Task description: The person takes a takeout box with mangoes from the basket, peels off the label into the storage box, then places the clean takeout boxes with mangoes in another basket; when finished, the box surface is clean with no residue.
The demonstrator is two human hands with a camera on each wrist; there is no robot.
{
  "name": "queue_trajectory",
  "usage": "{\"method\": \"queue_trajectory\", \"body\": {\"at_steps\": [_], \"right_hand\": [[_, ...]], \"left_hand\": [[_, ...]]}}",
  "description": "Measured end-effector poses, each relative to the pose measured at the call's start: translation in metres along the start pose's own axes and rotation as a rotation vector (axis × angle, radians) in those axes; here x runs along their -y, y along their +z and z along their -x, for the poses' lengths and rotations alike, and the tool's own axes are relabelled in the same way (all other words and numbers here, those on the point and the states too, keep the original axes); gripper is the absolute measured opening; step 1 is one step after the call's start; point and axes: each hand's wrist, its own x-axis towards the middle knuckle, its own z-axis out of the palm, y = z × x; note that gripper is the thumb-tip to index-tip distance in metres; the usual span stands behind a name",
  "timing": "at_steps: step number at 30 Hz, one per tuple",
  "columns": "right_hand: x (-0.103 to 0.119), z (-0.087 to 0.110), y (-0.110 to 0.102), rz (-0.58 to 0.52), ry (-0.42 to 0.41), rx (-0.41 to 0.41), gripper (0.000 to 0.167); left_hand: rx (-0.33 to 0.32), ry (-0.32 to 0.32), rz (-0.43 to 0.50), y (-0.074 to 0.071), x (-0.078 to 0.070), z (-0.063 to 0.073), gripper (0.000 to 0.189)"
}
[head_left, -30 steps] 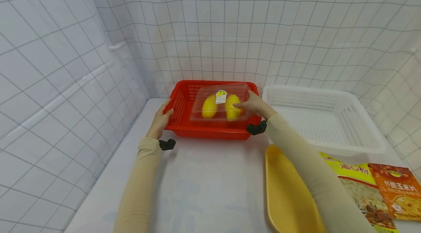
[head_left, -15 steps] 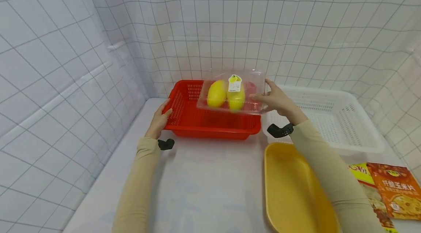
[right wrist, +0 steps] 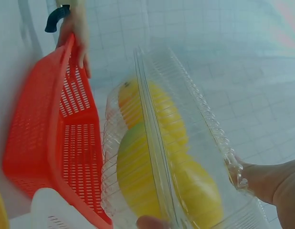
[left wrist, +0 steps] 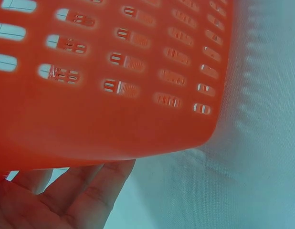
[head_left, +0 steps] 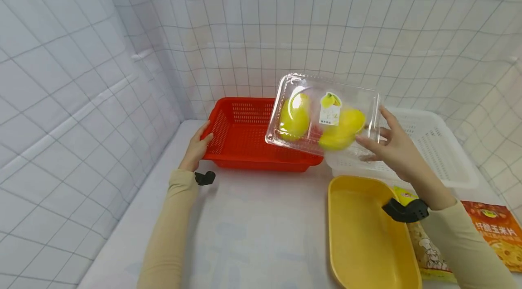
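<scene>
My right hand (head_left: 397,148) grips the right end of a clear plastic box (head_left: 314,110), thumb on the near side. Two yellow fruits, apparently mangoes (head_left: 294,121), sit inside, and a white label with a fruit picture is on the lid. The box hangs tilted in the air, over the right part of a red basket (head_left: 248,139) and the edge of a white basket. On the far left, my left hand (head_left: 197,147) holds the red basket's rim; in the left wrist view its fingers (left wrist: 97,195) lie against the basket's outer side.
A white basket (head_left: 440,144) stands at the back right, partly behind my right hand. Nearer lies a yellow tray (head_left: 363,234). To its right are a yellow-topped food packet (head_left: 428,252) and an orange packet (head_left: 489,221). Gridded white sheeting encloses the table.
My right hand has lifted the mango box out of the red basket and carried it rightward and nearer. The fruits have shifted apart inside. My left hand stays on the basket rim.
</scene>
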Motion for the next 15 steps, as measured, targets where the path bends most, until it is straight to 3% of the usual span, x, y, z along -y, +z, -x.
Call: {"method": "queue_trajectory", "body": {"at_steps": [5,8,12,15], "right_hand": [[-0.006,0.038,0.003,0.047,-0.055,-0.002,0.094],[-0.009,0.055,0.010,-0.005,-0.055,0.024,0.094],[-0.014,0.069,0.026,-0.124,0.005,0.065,0.093],[-0.019,0.076,0.040,-0.107,0.068,0.091,0.093]], "left_hand": [[-0.001,-0.003,-0.014,0.001,-0.001,0.000,0.055],[0.003,-0.007,-0.005,0.001,-0.002,0.001,0.055],[0.004,-0.005,0.000,0.001,-0.002,0.002,0.055],[-0.001,-0.010,0.001,0.001,-0.002,0.002,0.055]]}}
